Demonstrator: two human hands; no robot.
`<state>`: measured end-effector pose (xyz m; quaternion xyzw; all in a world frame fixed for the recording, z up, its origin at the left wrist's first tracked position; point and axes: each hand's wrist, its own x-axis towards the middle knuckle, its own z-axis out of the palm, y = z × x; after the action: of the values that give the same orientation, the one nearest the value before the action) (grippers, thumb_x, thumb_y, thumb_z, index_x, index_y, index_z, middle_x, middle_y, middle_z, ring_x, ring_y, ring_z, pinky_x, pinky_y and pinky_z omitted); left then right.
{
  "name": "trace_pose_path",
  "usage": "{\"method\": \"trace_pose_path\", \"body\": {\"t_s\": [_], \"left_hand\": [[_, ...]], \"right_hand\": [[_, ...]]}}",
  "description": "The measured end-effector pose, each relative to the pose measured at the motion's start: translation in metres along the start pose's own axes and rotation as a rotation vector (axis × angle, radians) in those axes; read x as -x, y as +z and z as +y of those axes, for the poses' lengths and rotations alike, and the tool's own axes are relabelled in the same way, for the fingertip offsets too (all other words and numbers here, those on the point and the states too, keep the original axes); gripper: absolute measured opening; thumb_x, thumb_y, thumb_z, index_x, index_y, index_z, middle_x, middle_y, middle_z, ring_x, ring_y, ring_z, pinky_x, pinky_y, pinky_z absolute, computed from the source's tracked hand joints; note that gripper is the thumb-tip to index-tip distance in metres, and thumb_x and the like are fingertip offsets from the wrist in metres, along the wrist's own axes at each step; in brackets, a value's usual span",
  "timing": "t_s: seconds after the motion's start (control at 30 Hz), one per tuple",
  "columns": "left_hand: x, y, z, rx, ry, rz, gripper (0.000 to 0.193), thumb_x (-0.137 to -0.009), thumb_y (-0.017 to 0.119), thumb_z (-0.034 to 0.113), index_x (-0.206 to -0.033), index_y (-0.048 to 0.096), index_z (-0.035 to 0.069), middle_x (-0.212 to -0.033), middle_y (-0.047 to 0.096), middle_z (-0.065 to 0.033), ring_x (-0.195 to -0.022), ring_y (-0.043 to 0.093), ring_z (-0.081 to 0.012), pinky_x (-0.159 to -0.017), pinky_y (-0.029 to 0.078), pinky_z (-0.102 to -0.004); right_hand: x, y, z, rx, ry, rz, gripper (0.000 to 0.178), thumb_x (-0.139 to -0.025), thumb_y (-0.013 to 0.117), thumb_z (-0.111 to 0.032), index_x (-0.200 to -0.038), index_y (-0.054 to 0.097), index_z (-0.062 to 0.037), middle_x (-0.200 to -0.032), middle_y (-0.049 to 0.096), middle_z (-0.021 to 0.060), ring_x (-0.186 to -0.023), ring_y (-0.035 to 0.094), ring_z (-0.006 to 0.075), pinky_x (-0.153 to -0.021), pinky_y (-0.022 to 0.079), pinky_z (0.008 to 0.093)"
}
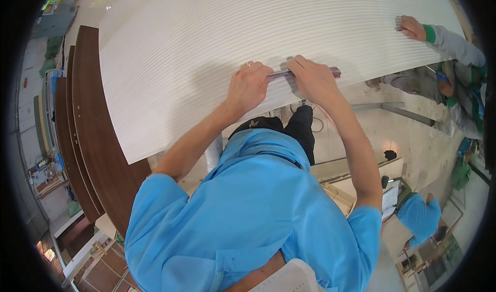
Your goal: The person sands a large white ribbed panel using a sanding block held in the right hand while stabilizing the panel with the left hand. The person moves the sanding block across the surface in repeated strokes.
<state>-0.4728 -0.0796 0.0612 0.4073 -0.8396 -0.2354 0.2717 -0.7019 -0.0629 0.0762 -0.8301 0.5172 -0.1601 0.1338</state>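
A large white panel with fine parallel ridges [217,18] spreads out before me. Close to its near edge, my left hand [249,87] is closed, its fingertips at the left end of a slim greyish tool [280,74]. My right hand [313,80] wraps round the same tool further right, and a dark reddish-purple end sticks out past it. The tool lies roughly level, just over or on the panel; its exact kind is too small to tell. Both hands cast soft shadows on the ridged surface.
Long dark brown boards [98,137] lean in layers at the left. At the right, a co-worker's hand [412,28] in a grey sleeve with a green cuff is over the panel. A grey metal bar [408,113] lies below. Another person in blue [419,218] is at lower right.
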Motion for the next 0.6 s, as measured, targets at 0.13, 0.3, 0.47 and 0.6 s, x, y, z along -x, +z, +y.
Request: {"method": "trace_pose_path", "body": {"t_s": [0.13, 0.3, 0.47, 0.6], "left_hand": [[-0.003, -0.003, 0.008, -0.051, -0.043, -0.039, 0.013, -0.088, 0.073, 0.010, -0.100, 0.073, 0.005, -0.095, 0.070, -0.0115, -0.093, 0.066, -0.0334, -0.079, 0.055, -0.0449], [-0.012, -0.009, 0.017, -0.141, -0.086, -0.142, 0.014, -0.088, 0.073, 0.011, -0.100, 0.073, 0.006, -0.095, 0.070, -0.0114, -0.094, 0.066, -0.0344, -0.080, 0.055, -0.0458], [-0.027, -0.008, 0.021, -0.112, 0.002, -0.175, 0.017, -0.088, 0.073, 0.011, -0.103, 0.072, 0.006, -0.098, 0.070, -0.0112, -0.095, 0.066, -0.0344, -0.082, 0.056, -0.0457], [-0.033, 0.003, 0.022, -0.180, 0.010, -0.197, 0.018, -0.088, 0.073, 0.013, -0.104, 0.072, 0.006, -0.099, 0.070, -0.0112, -0.098, 0.066, -0.0338, -0.083, 0.056, -0.0454]], "right_hand": [[-0.002, -0.005, 0.000, -0.008, -0.051, 0.022, 0.023, -0.083, 0.064, -0.002, -0.105, 0.063, -0.0084, -0.100, 0.061, 0.0066, -0.085, 0.069, 0.0284, -0.067, 0.056, 0.0421], [-0.003, -0.008, -0.001, 0.007, -0.024, -0.049, 0.025, -0.081, 0.066, -0.003, -0.105, 0.063, -0.0066, -0.098, 0.060, 0.0079, -0.089, 0.069, 0.0281, -0.071, 0.057, 0.0416], [-0.003, -0.002, 0.002, 0.041, -0.141, -0.007, 0.027, -0.078, 0.067, 0.000, -0.104, 0.060, -0.0043, -0.099, 0.059, 0.0095, -0.093, 0.068, 0.0284, -0.073, 0.057, 0.0404], [-0.003, -0.001, 0.003, -0.003, -0.084, -0.019, 0.026, -0.078, 0.069, -0.001, -0.103, 0.059, -0.0043, -0.098, 0.060, 0.0106, -0.091, 0.068, 0.0291, -0.072, 0.057, 0.0411]]}}
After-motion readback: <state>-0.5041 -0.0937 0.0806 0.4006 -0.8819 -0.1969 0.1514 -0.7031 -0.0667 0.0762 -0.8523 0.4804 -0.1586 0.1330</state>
